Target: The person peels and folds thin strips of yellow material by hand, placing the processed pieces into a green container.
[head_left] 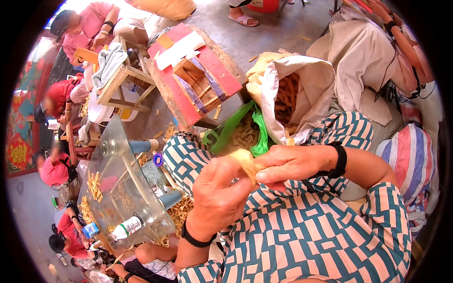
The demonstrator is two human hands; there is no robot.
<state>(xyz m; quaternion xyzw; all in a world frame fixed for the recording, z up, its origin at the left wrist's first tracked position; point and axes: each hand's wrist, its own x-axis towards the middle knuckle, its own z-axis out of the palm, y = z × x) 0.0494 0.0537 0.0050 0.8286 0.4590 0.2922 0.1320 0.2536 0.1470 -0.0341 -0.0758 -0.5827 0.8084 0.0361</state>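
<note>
A thin, pale-yellow crumpled strip of dried leaf-like material (246, 162) is held above a lap clothed in teal, white and pink patterned fabric (302, 231), pinched between the left hand (218, 195) and the right hand (290, 164); the fingers of both are closed on it, thumbs pressed against forefingers. The work appears to be midway: many tan strips are already heaped on the clear glass-topped low table (123, 188) at nine o'clock, while a white woven sack (302, 89) at one o'clock is seen well filled with orange-brown strips, and more lie in a green plastic bag (236, 129) at twelve o'clock. What the strips are made of cannot be told for certain through the fisheye bend. A small plastic bottle (126, 228) lies at the table's near edge. A red-painted wooden board (207, 70) and a bare wooden stool (123, 78) are set beyond, and other seated workers in red and pink crowd the left rim
</note>
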